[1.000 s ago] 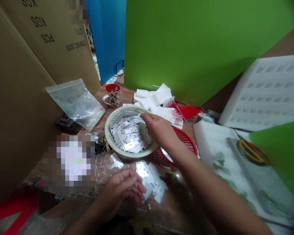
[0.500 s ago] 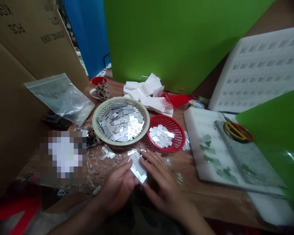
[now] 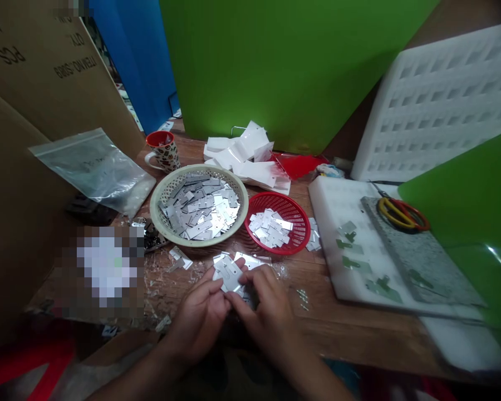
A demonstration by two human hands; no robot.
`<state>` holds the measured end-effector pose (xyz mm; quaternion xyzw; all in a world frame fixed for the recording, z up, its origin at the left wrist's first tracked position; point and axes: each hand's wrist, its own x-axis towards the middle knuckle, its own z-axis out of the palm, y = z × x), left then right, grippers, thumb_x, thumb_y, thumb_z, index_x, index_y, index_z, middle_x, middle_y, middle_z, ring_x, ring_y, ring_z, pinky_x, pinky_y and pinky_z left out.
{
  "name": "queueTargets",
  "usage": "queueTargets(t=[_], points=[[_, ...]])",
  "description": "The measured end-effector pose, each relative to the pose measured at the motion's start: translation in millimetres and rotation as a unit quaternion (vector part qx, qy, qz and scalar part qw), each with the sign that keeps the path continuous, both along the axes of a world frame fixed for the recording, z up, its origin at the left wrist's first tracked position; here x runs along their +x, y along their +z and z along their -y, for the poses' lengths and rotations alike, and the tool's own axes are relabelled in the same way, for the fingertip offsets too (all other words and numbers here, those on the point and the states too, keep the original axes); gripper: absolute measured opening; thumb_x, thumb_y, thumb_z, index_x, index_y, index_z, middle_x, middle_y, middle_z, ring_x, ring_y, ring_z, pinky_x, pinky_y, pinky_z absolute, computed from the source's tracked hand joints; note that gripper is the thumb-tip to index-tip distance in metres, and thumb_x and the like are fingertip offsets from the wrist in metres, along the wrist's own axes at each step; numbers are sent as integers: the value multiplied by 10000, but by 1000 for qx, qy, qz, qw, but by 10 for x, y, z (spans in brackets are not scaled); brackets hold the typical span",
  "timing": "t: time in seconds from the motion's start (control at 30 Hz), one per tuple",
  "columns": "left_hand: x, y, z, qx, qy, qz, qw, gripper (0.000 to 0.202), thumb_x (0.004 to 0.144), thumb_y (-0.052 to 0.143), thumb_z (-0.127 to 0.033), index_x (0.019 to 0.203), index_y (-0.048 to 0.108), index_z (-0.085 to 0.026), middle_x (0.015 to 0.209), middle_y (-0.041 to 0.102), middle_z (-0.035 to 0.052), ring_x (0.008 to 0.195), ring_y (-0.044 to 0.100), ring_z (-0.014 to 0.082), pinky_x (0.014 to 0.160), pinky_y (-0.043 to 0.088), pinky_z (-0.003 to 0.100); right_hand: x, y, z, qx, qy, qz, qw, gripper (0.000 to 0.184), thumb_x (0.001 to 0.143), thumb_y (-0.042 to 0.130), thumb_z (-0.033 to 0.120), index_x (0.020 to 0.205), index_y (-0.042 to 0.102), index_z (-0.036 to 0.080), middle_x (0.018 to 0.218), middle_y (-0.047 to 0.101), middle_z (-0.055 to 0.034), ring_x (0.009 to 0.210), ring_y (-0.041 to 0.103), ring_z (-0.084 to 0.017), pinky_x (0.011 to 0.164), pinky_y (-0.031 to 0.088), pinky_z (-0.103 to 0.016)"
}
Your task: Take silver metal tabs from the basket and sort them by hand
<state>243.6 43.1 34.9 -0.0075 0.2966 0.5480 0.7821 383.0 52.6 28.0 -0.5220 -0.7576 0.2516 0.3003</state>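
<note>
While both hands are meeting near the front edge of the wooden table [image 3: 350, 328], they are pinching a little stack of shiny metal pieces [image 3: 229, 274] between them. The left hand [image 3: 200, 314] is gripping the stack from the left with its thumb and fingers. The right hand [image 3: 264, 312] is closing on it from the right, fingertips touching the same pieces.

More loose metal pieces [image 3: 250, 260] are lying on the table just past the fingers. Behind them, the cream basket [image 3: 161, 217] is sitting full of the same pieces, and the red basket [image 3: 300, 236] to its right is holding a smaller pile.

I think the stack could slip, because the pieces are thin and smooth and only the fingertips are holding them. If the grip is loosening, pieces may be sliding out and mixing with the loose ones below. Some could also be dropping off the near edge, since the hands are working close to it. The thin edges might be nicking a finger too.
</note>
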Motion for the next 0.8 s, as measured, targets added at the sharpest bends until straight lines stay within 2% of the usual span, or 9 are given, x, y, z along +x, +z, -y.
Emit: queueTargets(t=[0.17, 0.3, 0.37, 0.5, 0.67, 0.8], points=[[-15, -76, 35, 8, 6, -30, 999, 541, 846, 494, -59, 1368, 453, -194, 1164, 669, 80, 1096, 604, 206, 987, 419, 333, -70, -32, -12, -64, -8, -23, 998, 148, 783, 673, 148, 845, 550, 202, 855, 590, -28, 818, 567, -202, 717, 447, -316], [-36, -96, 47, -10, 15, -70, 997, 555, 823, 540, -83, 1355, 464, -221, 1142, 673, 76, 1013, 635, 196, 902, 466, 310, -101, -74, -5, -76, -9, -5, 997, 162, 813, 644, 163, 949, 561, 198, 903, 602, -41, 849, 571, -207, 738, 448, -320], [-52, -81, 56, -34, 17, -99, 994, 575, 800, 564, -81, 1349, 473, -226, 1136, 677, 73, 979, 645, 187, 855, 481, 285, -122, -90, 11, -83, -4, 4, 997, 128, 835, 624, 174, 944, 562, 201, 887, 607, -37, 837, 575, -205, 726, 445, -316], [-118, -70, 119, -68, 1, -140, 988, 661, 767, 580, -56, 1381, 439, -253, 1214, 647, 70, 1049, 621, 192, 844, 473, 257, -183, -104, 67, -113, 19, 15, 993, 68, 849, 592, 155, 855, 549, 208, 849, 608, -26, 815, 577, -197, 691, 436, -300], [-216, -147, 235, -78, 7, -140, 987, 730, 752, 571, -40, 1418, 391, -279, 1252, 629, 61, 1110, 594, 202, 841, 476, 248, -271, -111, 122, -150, 47, 23, 987, 172, 845, 595, 168, 998, 538, 221, 936, 613, -29, 836, 580, -193, 697, 442, -297], [-240, -169, 265, -67, 21, -130, 989, 714, 747, 573, -42, 1411, 408, -244, 1242, 634, 75, 1092, 605, 219, 866, 478, 272, -338, -101, 111, -166, 72, 28, 983, 79, 851, 571, 144, 858, 540, 217, 897, 605, -21, 822, 574, -188, 684, 440, -290]])
